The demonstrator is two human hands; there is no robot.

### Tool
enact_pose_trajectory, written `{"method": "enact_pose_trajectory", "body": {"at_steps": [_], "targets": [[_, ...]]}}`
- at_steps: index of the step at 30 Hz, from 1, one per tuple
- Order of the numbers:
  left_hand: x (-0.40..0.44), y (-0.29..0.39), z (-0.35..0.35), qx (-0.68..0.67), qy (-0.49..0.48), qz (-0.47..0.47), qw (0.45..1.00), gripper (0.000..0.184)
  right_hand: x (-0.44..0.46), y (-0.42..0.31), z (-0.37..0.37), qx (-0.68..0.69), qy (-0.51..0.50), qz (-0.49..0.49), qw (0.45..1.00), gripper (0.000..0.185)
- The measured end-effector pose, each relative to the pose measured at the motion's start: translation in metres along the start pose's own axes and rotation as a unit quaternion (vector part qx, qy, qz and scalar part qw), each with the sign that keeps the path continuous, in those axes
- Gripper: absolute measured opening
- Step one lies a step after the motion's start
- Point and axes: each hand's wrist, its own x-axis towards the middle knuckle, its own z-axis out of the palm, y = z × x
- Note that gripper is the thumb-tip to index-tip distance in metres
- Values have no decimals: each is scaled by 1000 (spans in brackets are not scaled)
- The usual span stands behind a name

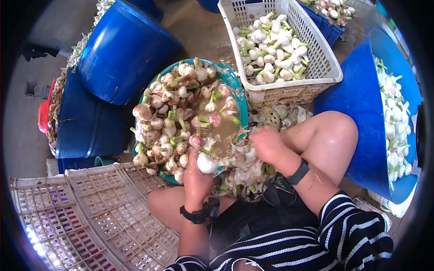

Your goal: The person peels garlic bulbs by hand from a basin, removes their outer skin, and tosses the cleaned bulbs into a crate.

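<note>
My left hand [199, 176] is closed around a garlic bulb [207, 163], which shows smooth and white beside the thumb. To its right, my right hand [268, 143] has its fingers curled together over a heap of papery garlic peelings [246, 165]; what they hold, if anything, is hidden. Just beyond both hands stands a round teal tub [244, 106]. Unpeeled garlic bulbs [156, 124] with brown skins and green stems are piled on its left side, and several lie in its murky water [212, 131].
A white plastic crate [296, 86] of peeled garlic stands ahead. Blue barrels [122, 54] are at the left, and a blue tub [352, 113] holding white garlic is at the right. Overturned-looking plastic crates [86, 217] sit near my left knee.
</note>
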Motion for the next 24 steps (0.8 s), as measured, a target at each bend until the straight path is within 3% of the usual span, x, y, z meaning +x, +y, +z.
{"method": "enact_pose_trajectory", "body": {"at_steps": [1,3,5,8,13,16,18,20,22,23,24], "targets": [[0,-5,1,29,7,6,1000,64,2,-8,-5,1,-1,-1,1000,10],[0,-2,5,51,-5,-17,999,63,5,-34,-20,248,222,-46,942,9],[2,9,10,71,-17,-33,997,61,2,-58,-33,348,110,-119,923,8],[0,17,13,118,13,-9,993,50,-3,-73,-48,217,75,-130,964,11],[-5,14,7,158,20,52,986,46,0,-73,-44,276,76,-148,947,15],[-6,13,10,172,37,88,981,47,-2,-75,-43,238,89,-89,963,13],[-7,14,14,156,30,74,984,46,5,-68,-38,372,56,23,926,18],[-11,5,17,142,25,56,988,45,13,-41,-14,368,76,102,921,18],[-8,-15,16,-67,-26,-74,995,42,13,-15,-7,415,75,177,889,17],[-5,-17,13,-112,-89,-128,981,38,14,-9,-4,507,-20,210,836,19],[-5,-17,18,-113,-89,-132,981,38,12,-9,2,506,-24,210,836,19]]}}
